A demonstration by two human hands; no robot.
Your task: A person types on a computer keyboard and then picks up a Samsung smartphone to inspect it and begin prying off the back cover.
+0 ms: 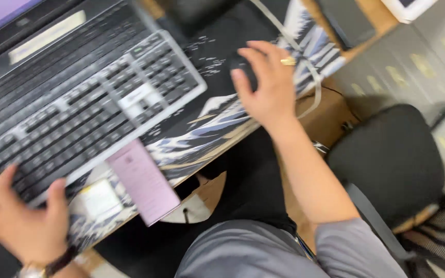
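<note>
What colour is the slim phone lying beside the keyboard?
The phone is pale pink, seen in the head view, at the desk mat's front edge.

- One view only, from a camera worn on the person's head, looking steeply down at the bench [217,149] and the person's own lap.
- It sits close, within arm's reach; the picture is rolled, so the bench edge runs from 8 o'clock to 2 o'clock.
- The keyboard [78,103] fills 10 o'clock, a black chair [387,159] 4 o'clock.
- The frame is motion-blurred.

An office: a computer keyboard [83,103] on a desk [330,116], metal filing drawers [413,67], and a black swivel chair [387,159].
</note>
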